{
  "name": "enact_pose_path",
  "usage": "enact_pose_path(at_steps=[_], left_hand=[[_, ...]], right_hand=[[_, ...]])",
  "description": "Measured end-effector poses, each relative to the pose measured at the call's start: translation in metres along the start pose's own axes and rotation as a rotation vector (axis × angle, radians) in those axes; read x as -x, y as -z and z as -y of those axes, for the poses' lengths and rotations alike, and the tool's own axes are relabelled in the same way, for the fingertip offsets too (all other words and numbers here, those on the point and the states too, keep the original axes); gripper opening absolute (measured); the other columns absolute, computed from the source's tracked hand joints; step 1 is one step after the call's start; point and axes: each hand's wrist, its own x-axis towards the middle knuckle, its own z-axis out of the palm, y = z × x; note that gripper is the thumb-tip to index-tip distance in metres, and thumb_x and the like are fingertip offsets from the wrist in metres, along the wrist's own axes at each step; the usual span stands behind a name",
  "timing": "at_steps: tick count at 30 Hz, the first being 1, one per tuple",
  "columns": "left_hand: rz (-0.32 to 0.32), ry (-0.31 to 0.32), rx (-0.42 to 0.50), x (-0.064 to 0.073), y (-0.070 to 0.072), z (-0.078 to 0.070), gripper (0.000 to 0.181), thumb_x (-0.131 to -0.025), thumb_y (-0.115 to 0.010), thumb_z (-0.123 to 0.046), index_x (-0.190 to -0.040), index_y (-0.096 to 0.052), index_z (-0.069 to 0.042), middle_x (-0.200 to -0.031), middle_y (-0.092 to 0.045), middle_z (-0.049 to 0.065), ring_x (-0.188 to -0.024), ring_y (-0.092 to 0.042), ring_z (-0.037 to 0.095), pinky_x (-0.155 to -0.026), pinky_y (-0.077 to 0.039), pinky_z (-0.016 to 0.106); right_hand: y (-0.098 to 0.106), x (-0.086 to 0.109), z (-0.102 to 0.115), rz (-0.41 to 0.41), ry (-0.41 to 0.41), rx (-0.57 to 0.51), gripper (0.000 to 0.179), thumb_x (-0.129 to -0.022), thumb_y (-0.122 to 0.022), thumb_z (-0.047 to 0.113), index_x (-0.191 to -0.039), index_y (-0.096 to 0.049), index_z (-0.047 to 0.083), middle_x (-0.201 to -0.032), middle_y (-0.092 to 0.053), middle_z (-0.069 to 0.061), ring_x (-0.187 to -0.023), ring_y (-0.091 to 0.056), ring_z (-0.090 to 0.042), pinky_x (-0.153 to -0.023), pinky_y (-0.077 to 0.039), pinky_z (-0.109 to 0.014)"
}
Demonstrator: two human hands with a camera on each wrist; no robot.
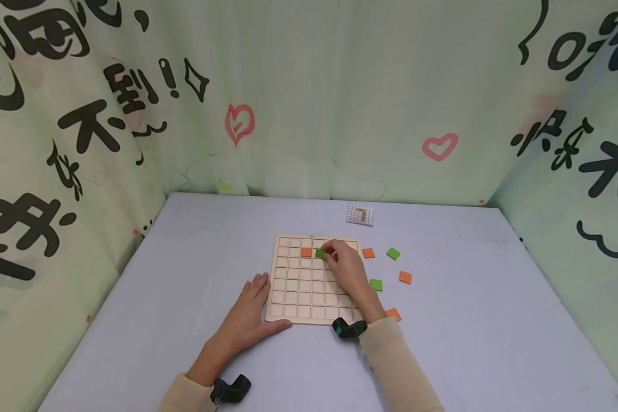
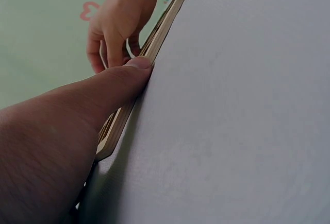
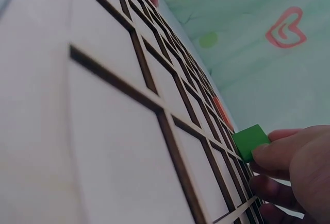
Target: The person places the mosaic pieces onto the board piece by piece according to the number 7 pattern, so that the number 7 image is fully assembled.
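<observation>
A wooden grid board [image 1: 292, 298] lies flat on the table, with an orange square tile [image 1: 306, 252] in one of its upper cells. Thumb and fingers of my right hand [image 1: 347, 269] pinch a green square tile [image 1: 319, 253] over the upper part of the board, just right of the orange one. In the right wrist view that green tile [image 3: 249, 142] is tilted at the grid. My left hand [image 1: 247, 317] rests at the board's near left corner, fingers along its left side. The left thumb [image 2: 121, 82] touches the front edge.
Right of the board lie loose tiles: orange ones [image 1: 368, 253] [image 1: 405, 277] [image 1: 393, 314] and green ones [image 1: 393, 253] [image 1: 376, 285]. A small card with a coloured grid pattern [image 1: 360, 215] lies behind the board. Printed curtains [image 1: 298, 114] enclose the white table [image 1: 468, 320].
</observation>
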Motion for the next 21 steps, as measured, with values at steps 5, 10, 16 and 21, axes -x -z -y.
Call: enact_pose_path(at_steps=[5,10,16,21], left_hand=[[-0.001,0.000,-0.002,-0.0003,0.0001,-0.0002,0.107,-0.079,-0.074,-0.064,-0.154,-0.034,0.002,-0.163,-0.031,0.017,-0.155,-0.022,0.032,-0.129,-0.019,0.048],[0.006,0.003,-0.010,-0.0008,-0.0008,0.0006,0.107,-0.079,-0.073,-0.065,-0.154,-0.034,0.002,-0.164,-0.030,0.017,-0.155,-0.022,0.032,-0.129,-0.019,0.048],[0.006,0.003,-0.021,-0.0012,-0.0015,0.0008,0.108,-0.079,-0.072,-0.065,-0.154,-0.033,0.001,-0.164,-0.029,0.017,-0.155,-0.021,0.032,-0.129,-0.019,0.048],[0.006,0.003,-0.033,-0.0009,-0.0015,0.0005,0.108,-0.079,-0.072,-0.065,-0.154,-0.033,0.002,-0.164,-0.030,0.017,-0.155,-0.022,0.032,-0.129,-0.020,0.048]], right_hand=[[-0.0012,0.0003,-0.0003,0.000,0.012,0.013,0.016,-0.098,-0.064,0.012,-0.113,-0.070,0.011,-0.103,-0.071,-0.006,-0.081,-0.061,-0.018,-0.069,-0.052,-0.032],[-0.0020,-0.0004,-0.0011,0.014,0.006,0.023,0.019,-0.098,-0.062,0.011,-0.117,-0.069,0.010,-0.104,-0.070,-0.007,-0.083,-0.061,-0.019,-0.071,-0.053,-0.034],[-0.0037,-0.0016,-0.0019,0.023,0.003,0.046,0.024,-0.097,-0.063,0.009,-0.121,-0.069,0.010,-0.103,-0.069,-0.007,-0.080,-0.057,-0.017,-0.069,-0.049,-0.031],[-0.0047,-0.0008,-0.0017,0.039,0.003,0.062,0.028,-0.097,-0.063,0.009,-0.125,-0.068,0.009,-0.105,-0.067,-0.008,-0.081,-0.056,-0.018,-0.069,-0.048,-0.030]])
